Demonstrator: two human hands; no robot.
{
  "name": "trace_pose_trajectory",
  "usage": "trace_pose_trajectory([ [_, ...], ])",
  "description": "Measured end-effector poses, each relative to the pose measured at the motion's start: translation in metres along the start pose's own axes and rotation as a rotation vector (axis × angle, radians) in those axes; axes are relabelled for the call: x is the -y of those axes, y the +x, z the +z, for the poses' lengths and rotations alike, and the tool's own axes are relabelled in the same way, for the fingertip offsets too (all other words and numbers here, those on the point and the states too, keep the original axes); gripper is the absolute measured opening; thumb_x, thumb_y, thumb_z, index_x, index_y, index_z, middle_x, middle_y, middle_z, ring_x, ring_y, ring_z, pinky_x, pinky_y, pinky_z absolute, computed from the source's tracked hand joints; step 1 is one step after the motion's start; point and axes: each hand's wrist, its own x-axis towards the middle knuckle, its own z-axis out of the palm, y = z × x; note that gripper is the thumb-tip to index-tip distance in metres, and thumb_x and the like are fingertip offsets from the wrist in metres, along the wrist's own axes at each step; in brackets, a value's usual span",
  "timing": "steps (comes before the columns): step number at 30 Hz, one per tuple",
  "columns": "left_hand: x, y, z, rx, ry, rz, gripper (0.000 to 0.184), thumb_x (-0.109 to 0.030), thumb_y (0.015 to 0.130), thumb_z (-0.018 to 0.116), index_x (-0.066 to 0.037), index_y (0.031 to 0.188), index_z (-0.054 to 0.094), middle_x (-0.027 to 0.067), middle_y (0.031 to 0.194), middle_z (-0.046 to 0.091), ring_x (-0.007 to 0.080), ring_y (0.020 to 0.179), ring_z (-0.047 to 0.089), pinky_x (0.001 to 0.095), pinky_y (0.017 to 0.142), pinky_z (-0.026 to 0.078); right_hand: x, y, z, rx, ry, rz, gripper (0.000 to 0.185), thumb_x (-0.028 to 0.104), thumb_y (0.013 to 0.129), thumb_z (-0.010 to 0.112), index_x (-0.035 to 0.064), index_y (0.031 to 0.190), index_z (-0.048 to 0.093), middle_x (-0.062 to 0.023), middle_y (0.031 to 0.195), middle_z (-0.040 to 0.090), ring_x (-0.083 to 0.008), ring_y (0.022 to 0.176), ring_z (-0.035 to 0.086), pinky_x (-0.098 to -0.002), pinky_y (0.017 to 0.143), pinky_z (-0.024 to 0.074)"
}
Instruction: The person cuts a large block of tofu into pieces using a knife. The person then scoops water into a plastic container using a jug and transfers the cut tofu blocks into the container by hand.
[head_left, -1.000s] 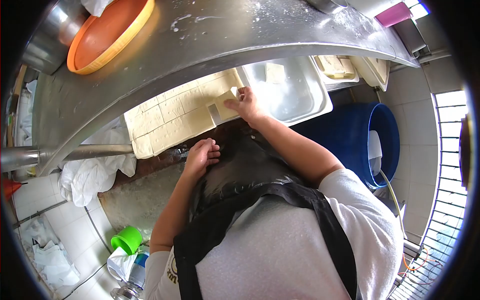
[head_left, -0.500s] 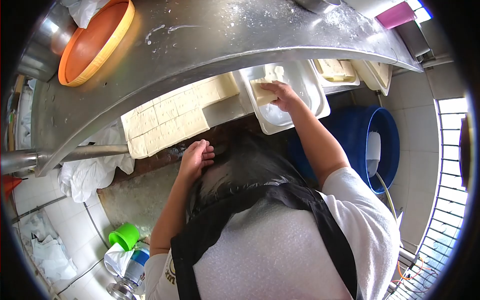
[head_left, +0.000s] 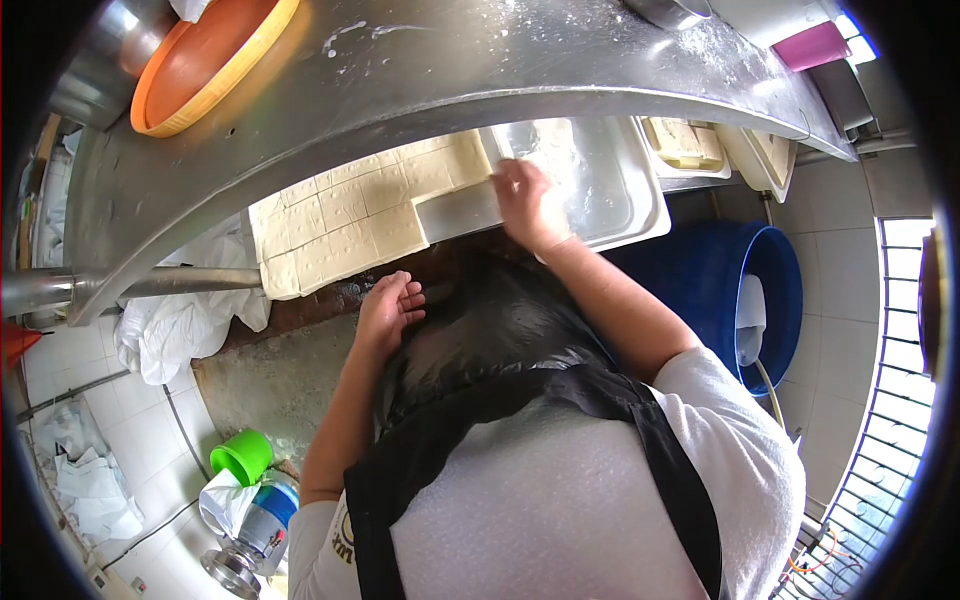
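Far left: orange basin [head_left: 212, 68] on metal counter [head_left: 440, 65]. Next: pale slab [head_left: 340, 208] cut into squares, notched at near right corner. Nearer: your left hand [head_left: 386, 312], fingers curled, slightly apart. Your right hand [head_left: 527, 202], blurred, over left side of metal tray [head_left: 615, 165]; fingers bent, cannot tell whether clamped on anything. Tray's far left: pale piece [head_left: 551, 138]. Far right: small tub [head_left: 700, 172] holding blocks [head_left: 682, 140]. Nearer: blue barrel [head_left: 690, 268].

Right hand [head_left: 524, 205] outstretched, left hand [head_left: 387, 312] half-curled
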Motion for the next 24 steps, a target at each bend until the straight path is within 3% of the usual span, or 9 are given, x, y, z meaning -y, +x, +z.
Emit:
trace_pose_trajectory([
  [3,-0.003,0.004,-0.004,0.056,-0.072,0.038,0.035,-0.038,0.105,0.059,-0.007,0.122,0.058,0.0084,0.109,0.067,0.0229,0.097,0.066,0.0412,0.085,0.056,0.061,-0.011,0.022,0.478,0.179,0.35,0.04,0.034,0.096,0.064,-0.0017,0.113,0.068,-0.0255,0.103,0.071,-0.0402,0.103,0.07,-0.0477,0.093,0.0543],
  [5,-0.004,0.012,-0.009,0.057,-0.132,0.016,0.039,-0.037,0.105,0.059,-0.005,0.128,0.055,0.0111,0.116,0.065,0.0246,0.101,0.066,0.0421,0.087,0.056,0.006,-0.024,0.122,0.647,-0.179,0.132,0.059,0.043,0.094,0.067,-0.0055,0.127,0.059,-0.0284,0.125,0.065,-0.039,0.121,0.063,-0.0483,0.104,0.0495],
  [11,-0.012,0.021,-0.015,0.137,-0.324,-0.008,0.067,-0.036,0.102,0.06,0.002,0.152,0.034,0.019,0.151,0.042,0.032,0.128,0.053,0.0479,0.106,0.047,0.111,-0.017,0.144,0.688,-0.177,0.763,0.094,0.051,0.086,0.072,-0.0059,0.15,0.033,-0.0252,0.161,0.027,-0.0436,0.149,0.027,-0.0572,0.117,0.034],
  [13,-0.016,0.019,-0.016,0.253,-0.356,0.011,0.076,-0.035,0.101,0.062,0.003,0.156,0.026,0.0191,0.159,0.034,0.033,0.136,0.047,0.0495,0.112,0.043,0.115,-0.015,0.156,0.725,-0.282,0.734,0.094,0.05,0.084,0.074,-0.0066,0.149,0.037,-0.0284,0.154,0.04,-0.0442,0.143,0.04,-0.0497,0.116,0.038],
  [15,-0.017,0.016,-0.014,0.296,-0.451,0.045,0.079,-0.036,0.099,0.063,0.004,0.156,0.026,0.0181,0.162,0.03,0.0337,0.143,0.04,0.052,0.117,0.036,0.107,-0.009,0.16,0.777,-0.038,0.784,0.093,0.05,0.085,0.071,-0.0044,0.15,0.035,-0.0234,0.147,0.052,-0.0332,0.134,0.056,-0.0373,0.104,0.0513],
  [19,-0.018,0.013,-0.013,0.242,-0.548,0.026,0.077,-0.036,0.1,0.063,0.004,0.155,0.028,0.0185,0.163,0.028,0.034,0.143,0.04,0.052,0.117,0.036,0.09,0.007,0.141,0.883,0.098,0.794,0.084,0.046,0.086,0.073,-0.0011,0.149,0.042,-0.0207,0.137,0.063,-0.0279,0.122,0.067,-0.0339,0.094,0.0566],
  [20,-0.02,0.012,-0.014,0.258,-0.551,0.024,0.073,-0.035,0.1,0.061,0.004,0.154,0.031,0.0182,0.161,0.03,0.0335,0.143,0.041,0.052,0.117,0.037,0.036,0.001,0.177,0.955,-0.277,0.196,0.077,0.041,0.087,0.076,-0.0004,0.145,0.048,-0.0211,0.134,0.065,-0.0285,0.12,0.068,-0.0354,0.094,0.0569],
  [23,-0.021,0.015,-0.018,0.291,-0.55,0.013,0.066,-0.033,0.102,0.058,0.004,0.152,0.034,0.0172,0.157,0.037,0.0325,0.141,0.044,0.0521,0.116,0.039,0.072,-0.001,0.151,0.757,0.118,0.188,0.063,0.026,0.085,0.083,-0.0016,0.136,0.058,-0.0209,0.124,0.07,-0.0298,0.114,0.07,-0.0388,0.093,0.0566],
  [24,-0.02,0.017,-0.02,0.307,-0.546,0.004,0.063,-0.032,0.103,0.056,0.004,0.151,0.036,0.0165,0.154,0.041,0.0319,0.139,0.045,0.0523,0.115,0.04,0.097,0.003,0.126,0.655,0.365,0.579,0.059,0.031,0.086,0.082,0.0025,0.133,0.061,-0.0172,0.12,0.072,-0.028,0.11,0.071,-0.0386,0.089,0.0573],
])
